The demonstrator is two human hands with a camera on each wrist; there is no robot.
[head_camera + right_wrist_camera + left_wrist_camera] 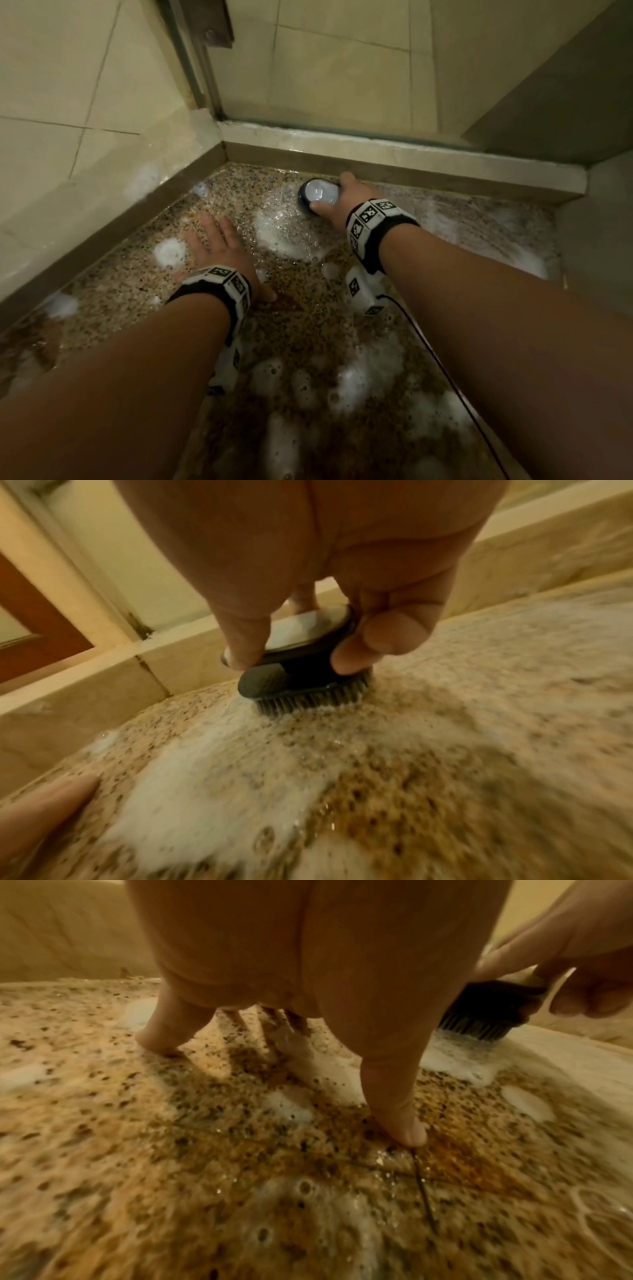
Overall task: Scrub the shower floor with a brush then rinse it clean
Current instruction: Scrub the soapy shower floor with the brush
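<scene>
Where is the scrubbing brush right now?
In the head view the brush sits bristles-down on the soapy speckled shower floor, gripped by the right hand, close to the raised curb at the far edge.

speckled brown floor, white foam, dark grey-topped brush.

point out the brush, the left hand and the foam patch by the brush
brush (301, 680), right wrist view, dark body above the bristles
left hand (219, 250), head view, back of the hand
foam patch (284, 233), head view, its white middle
</scene>
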